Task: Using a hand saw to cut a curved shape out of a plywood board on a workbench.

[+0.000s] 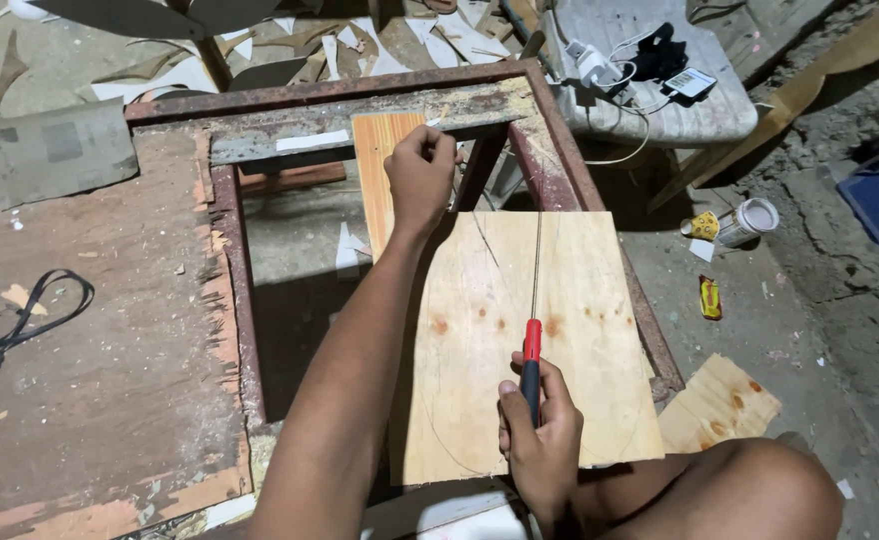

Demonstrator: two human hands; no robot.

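Head view, looking down on a rusty metal frame (250, 330) with a worn board (90, 330) as its left-hand top. A square plywood sheet (580, 330) lies across the frame's open right part, its near edge close to the person's bare knee (760, 490); a curved pencil line (440, 440) runs over its face. The right hand (540, 430) is clenched around the black-and-red handle of a thin saw (532, 350), whose narrow blade stands on the sheet and runs straight away from the person toward the far edge. The left hand (420, 175) reaches forward past the sheet, fingers curled on the far end of a narrow orange plank (380, 170) that lies under the sheet and rests against the frame's grey crossbar (360, 125); whether it grips the plank or only presses it cannot be told. On the ground to the right lie a small tin can (750, 220), a yellow wrapper (710, 297) and a plywood offcut (720, 405). Beyond the frame, a grey plastic chair (680, 110) carries a white charger with cables (595, 65) and a phone (690, 83). A black strap (50, 300) lies on the board at left. Pale scraps (260, 40) litter the floor behind.
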